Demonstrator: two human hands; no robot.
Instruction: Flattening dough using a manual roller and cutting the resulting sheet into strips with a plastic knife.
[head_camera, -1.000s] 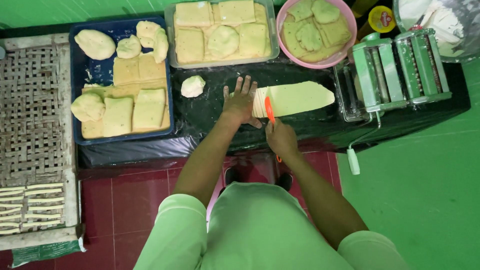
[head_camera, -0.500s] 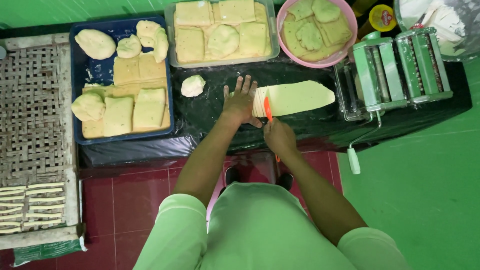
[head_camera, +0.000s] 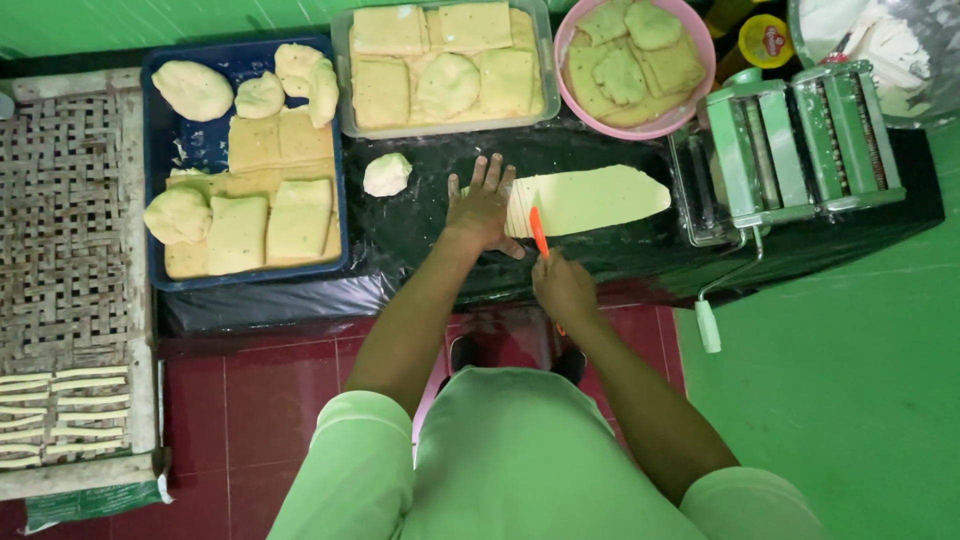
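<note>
- Where the dough sheet (head_camera: 590, 198) lies, at centre frame on the black plastic-covered table (head_camera: 420, 230), it is flat, pale yellow and thin; judged soft, light and easily torn or stretched.
- Left hand (head_camera: 482, 205): fingers spread, palm pressed flat on the sheet's left end, pinning it rather than pinching it.
- Right hand (head_camera: 563, 290): closed around the handle of an orange knife (head_camera: 539, 230), whose blade crosses the sheet just right of the left hand.
- Handling judgement: the sheet will likely sag and deform if lifted by one edge; support it from beneath with both open palms, or hold it flat as shown. Cut strips appear at its left end, partly hidden under the hand; these would be limp and prone to sticking together.
- Small dough ball (head_camera: 386, 174): left of the left hand, apart from it; judged pliable, easy to pick up whole.
- Blue tray (head_camera: 158, 170), upper left: dough lumps and folded slabs.
- Clear tray (head_camera: 342, 70), upper centre, and pink bowl (head_camera: 700, 90), upper right: more slabs.
- Green pasta roller (head_camera: 800, 140): right of the sheet, crank hanging off the table edge.
- Woven rack (head_camera: 60, 220), far left: cut strips at its lower end.
</note>
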